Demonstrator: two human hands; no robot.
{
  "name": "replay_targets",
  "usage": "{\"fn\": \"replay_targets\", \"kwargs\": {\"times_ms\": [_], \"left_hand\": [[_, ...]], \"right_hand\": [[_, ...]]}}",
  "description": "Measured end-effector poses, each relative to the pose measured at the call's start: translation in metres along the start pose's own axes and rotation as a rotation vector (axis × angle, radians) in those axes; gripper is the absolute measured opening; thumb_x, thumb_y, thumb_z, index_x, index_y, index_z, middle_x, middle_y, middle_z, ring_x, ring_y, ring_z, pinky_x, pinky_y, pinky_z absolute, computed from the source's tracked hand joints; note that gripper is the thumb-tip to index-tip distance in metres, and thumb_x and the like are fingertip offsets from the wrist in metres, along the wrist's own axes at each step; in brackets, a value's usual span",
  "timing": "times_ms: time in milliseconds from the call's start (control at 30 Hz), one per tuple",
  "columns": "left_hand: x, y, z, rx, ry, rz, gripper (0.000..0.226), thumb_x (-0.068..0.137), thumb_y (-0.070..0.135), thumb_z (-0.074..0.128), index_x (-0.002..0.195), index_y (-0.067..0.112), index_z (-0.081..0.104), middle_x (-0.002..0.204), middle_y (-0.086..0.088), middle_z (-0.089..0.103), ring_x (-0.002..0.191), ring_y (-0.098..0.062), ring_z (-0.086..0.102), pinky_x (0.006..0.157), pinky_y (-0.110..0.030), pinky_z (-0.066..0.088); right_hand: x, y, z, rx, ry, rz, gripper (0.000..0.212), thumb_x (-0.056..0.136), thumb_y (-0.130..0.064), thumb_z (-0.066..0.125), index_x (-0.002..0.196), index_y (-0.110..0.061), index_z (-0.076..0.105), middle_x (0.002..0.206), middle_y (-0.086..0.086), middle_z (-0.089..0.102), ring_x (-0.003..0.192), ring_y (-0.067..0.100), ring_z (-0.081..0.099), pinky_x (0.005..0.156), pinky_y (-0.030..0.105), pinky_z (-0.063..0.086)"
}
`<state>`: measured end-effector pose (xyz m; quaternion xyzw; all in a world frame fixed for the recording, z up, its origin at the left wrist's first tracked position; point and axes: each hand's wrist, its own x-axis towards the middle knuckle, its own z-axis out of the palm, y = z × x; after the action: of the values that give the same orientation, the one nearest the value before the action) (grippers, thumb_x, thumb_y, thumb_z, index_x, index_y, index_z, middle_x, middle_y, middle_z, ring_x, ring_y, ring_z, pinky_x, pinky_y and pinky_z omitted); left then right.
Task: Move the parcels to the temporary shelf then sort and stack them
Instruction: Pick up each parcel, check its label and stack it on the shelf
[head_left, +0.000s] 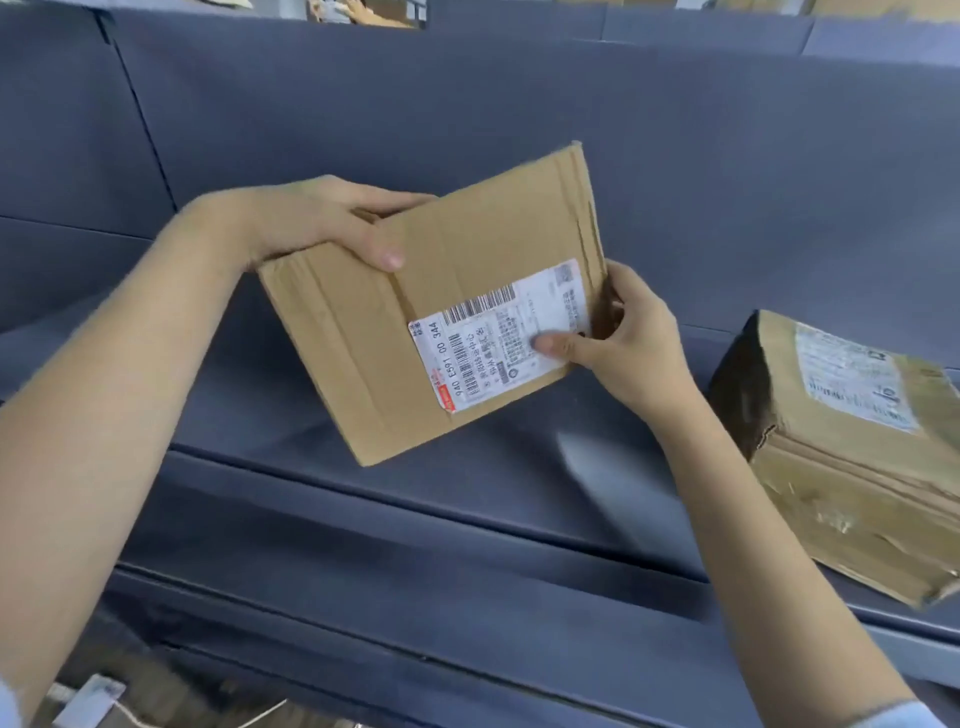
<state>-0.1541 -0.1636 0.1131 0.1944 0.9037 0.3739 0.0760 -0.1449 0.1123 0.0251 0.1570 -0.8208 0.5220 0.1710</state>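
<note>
A flat brown cardboard parcel (415, 332) with a white shipping label hangs tilted in the air above the grey-blue shelf (467, 483). My left hand (317, 221) grips its upper left edge, thumb on the front face. My right hand (618, 338) holds its right edge, thumb pressed on the label. A second, bulkier taped brown parcel (841, 457) with its own label lies on the shelf at the right, partly cut off by the frame edge.
The shelf has a tall grey-blue back wall (519, 104) and a raised front lip (415, 613). A lower level shows paper and cardboard (93, 696) at bottom left. More boxes peek over the top edge (363, 10).
</note>
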Motion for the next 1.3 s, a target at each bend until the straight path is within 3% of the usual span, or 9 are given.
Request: {"fn": "replay_targets", "kwargs": {"times_ms": [100,233,333,433,600,833,1000,1167,1300], "left_hand": [[0.017,0.006,0.001,0.094,-0.095,-0.040,0.085,0.035,0.048,0.076,0.116,0.062,0.051,0.115,0.021,0.062,0.098,-0.002,0.064,0.078,-0.022,0.052],[0.040,-0.001,0.015,0.283,-0.149,0.000,0.081,0.047,0.049,0.080,0.118,0.066,0.043,0.104,0.029,0.048,0.109,-0.006,0.049,0.082,-0.020,0.037],[0.042,-0.007,0.019,0.473,0.008,0.073,0.073,0.061,0.053,0.080,0.123,0.059,0.043,0.130,0.024,0.041,0.136,-0.012,0.028,0.099,-0.028,0.024],[0.025,-0.022,0.020,0.699,0.285,0.178,0.100,0.044,0.087,0.060,0.134,0.049,0.039,0.152,0.007,0.029,0.143,-0.021,0.018,0.112,-0.048,0.014],[0.006,-0.060,0.034,0.405,0.618,0.179,0.096,0.060,0.056,0.076,0.143,0.031,0.035,0.150,-0.003,0.033,0.137,-0.022,0.030,0.111,-0.044,0.024],[0.032,-0.098,0.055,-0.134,0.606,0.258,0.119,0.063,0.023,0.086,0.149,0.034,0.003,0.150,0.010,0.023,0.139,-0.005,0.019,0.109,-0.026,0.020],[0.058,-0.110,0.064,0.128,0.666,0.228,0.107,0.069,0.024,0.083,0.149,0.031,0.012,0.157,-0.008,-0.004,0.144,-0.023,0.002,0.114,-0.037,0.014],[0.085,-0.123,0.054,0.460,0.730,0.233,0.100,0.060,0.030,0.087,0.143,0.016,0.032,0.149,-0.018,0.018,0.133,-0.039,0.020,0.110,-0.048,0.025],[0.100,-0.125,0.052,0.446,0.704,0.239,0.095,0.063,0.018,0.086,0.139,0.019,0.030,0.145,-0.016,0.018,0.126,-0.035,0.031,0.103,-0.045,0.036]], "right_hand": [[-0.003,0.013,0.011,-0.064,0.027,0.086,0.065,0.060,-0.015,0.089,0.111,-0.022,0.049,0.090,-0.021,0.058,0.077,-0.004,0.053,0.063,0.003,0.041],[-0.015,0.028,0.024,-0.161,0.111,0.202,0.047,0.066,-0.014,0.085,0.091,-0.020,0.047,0.081,-0.015,0.054,0.070,-0.001,0.048,0.056,0.004,0.038],[-0.028,0.034,0.032,-0.172,0.186,0.246,0.037,0.071,-0.015,0.081,0.093,-0.016,0.052,0.080,-0.012,0.056,0.073,0.004,0.051,0.056,0.002,0.038],[-0.033,0.029,0.033,-0.126,0.264,0.241,0.052,0.074,-0.015,0.080,0.120,-0.015,0.055,0.091,-0.009,0.062,0.079,-0.002,0.057,0.063,0.000,0.041],[-0.030,0.014,0.030,-0.147,0.298,0.067,0.084,0.077,-0.016,0.077,0.146,-0.022,0.028,0.137,-0.001,0.048,0.120,0.009,0.048,0.098,0.022,0.043],[-0.018,0.020,0.044,-0.233,0.228,0.046,0.097,0.077,-0.005,0.075,0.150,-0.024,0.013,0.133,-0.013,0.040,0.103,0.006,0.053,0.079,0.009,0.048],[0.021,0.032,0.056,-0.592,0.273,-0.167,0.110,0.066,-0.003,0.080,0.150,-0.005,0.009,0.158,0.017,0.005,0.146,0.023,0.010,0.117,0.026,0.017],[0.065,0.050,0.064,-0.785,0.184,-0.162,0.095,0.065,0.005,0.071,0.146,-0.011,0.026,0.155,0.010,0.016,0.117,0.034,0.048,0.078,0.040,0.051],[0.088,0.065,0.067,-0.804,0.236,-0.150,0.091,0.061,0.012,0.064,0.141,-0.013,0.029,0.150,0.007,0.023,0.101,0.034,0.053,0.063,0.032,0.039]]}}
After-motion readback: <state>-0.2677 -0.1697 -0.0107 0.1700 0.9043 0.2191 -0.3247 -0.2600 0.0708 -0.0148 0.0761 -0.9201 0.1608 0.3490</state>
